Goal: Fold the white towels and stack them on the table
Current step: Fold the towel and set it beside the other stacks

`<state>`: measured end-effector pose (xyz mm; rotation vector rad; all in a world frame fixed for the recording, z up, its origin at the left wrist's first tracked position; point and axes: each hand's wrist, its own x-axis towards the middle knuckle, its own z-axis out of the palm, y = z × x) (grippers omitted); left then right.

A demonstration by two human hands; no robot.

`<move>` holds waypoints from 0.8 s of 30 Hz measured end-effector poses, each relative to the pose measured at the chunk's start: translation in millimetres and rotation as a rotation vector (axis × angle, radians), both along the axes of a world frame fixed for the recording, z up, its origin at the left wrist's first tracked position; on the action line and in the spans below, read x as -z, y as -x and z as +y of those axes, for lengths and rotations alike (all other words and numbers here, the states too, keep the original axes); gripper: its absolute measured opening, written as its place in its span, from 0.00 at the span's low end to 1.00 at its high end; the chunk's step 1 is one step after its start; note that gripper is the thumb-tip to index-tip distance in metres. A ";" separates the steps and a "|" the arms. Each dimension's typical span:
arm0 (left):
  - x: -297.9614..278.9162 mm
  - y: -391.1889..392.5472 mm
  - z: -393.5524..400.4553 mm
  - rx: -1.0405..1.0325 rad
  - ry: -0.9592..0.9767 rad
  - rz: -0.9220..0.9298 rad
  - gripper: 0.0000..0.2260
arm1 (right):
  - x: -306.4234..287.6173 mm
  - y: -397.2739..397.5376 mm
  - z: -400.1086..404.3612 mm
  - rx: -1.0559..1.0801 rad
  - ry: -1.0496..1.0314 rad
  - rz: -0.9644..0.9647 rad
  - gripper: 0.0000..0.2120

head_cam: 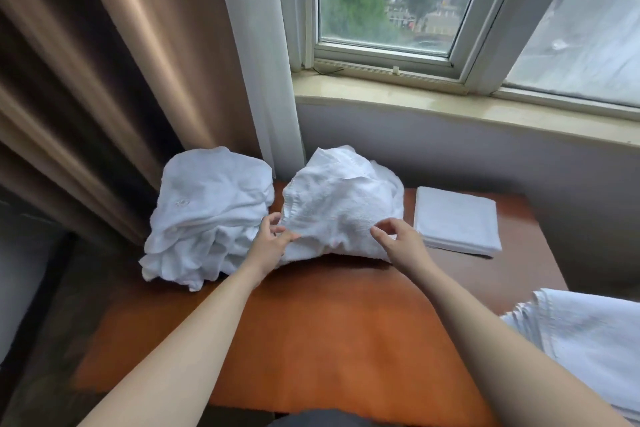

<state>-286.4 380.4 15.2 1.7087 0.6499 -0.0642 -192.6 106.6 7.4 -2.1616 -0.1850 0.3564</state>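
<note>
My left hand (273, 236) pinched crumpled towel (339, 204) at near edge; right hand (398, 236) hovered, fingers curled, holding nothing, beside folded towel stack (457, 218), ready to spread it flat on table (311, 340).

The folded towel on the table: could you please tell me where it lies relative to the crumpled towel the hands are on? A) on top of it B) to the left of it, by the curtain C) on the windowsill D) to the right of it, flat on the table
D: the folded towel lies flat on the table, right of the crumpled towel that both hands work on.
</note>
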 end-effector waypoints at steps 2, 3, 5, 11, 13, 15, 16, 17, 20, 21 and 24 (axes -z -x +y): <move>6.4 -8.2 22.6 0.017 -0.011 0.007 0.28 | 3.7 2.6 21.6 0.028 0.028 -0.007 0.08; 10.1 -10.8 32.1 0.032 -0.023 0.017 0.27 | 5.6 4.3 31.4 0.038 0.040 -0.014 0.07; 18.0 -15.5 46.8 0.077 -0.070 0.052 0.24 | 9.0 7.5 47.9 0.064 0.049 -0.020 0.07; 39.6 -32.1 65.9 0.180 -0.157 0.115 0.15 | 17.5 -1.6 66.9 0.121 0.096 -0.016 0.05; 44.9 -40.1 67.2 0.190 -0.171 0.120 0.14 | 18.3 -11.1 69.8 0.121 0.118 -0.014 0.06; 49.0 -50.9 68.1 0.204 -0.183 0.125 0.13 | 18.1 -23.1 73.4 0.116 0.140 -0.021 0.08; 50.3 -57.0 68.7 0.212 -0.190 0.124 0.12 | 17.9 -29.3 75.8 0.111 0.149 -0.029 0.09; 51.3 -64.3 69.3 0.220 -0.201 0.117 0.12 | 17.9 -36.2 78.7 0.108 0.157 -0.042 0.10; 50.1 -90.3 68.5 0.248 -0.270 0.083 0.11 | 17.5 -59.1 87.9 0.100 0.191 -0.098 0.13; 49.2 -100.0 67.4 0.255 -0.286 0.069 0.10 | 17.5 -66.9 90.7 0.101 0.200 -0.115 0.14; 48.3 -130.1 61.5 0.284 -0.307 0.057 0.10 | 19.1 -91.2 96.6 0.108 0.210 -0.134 0.16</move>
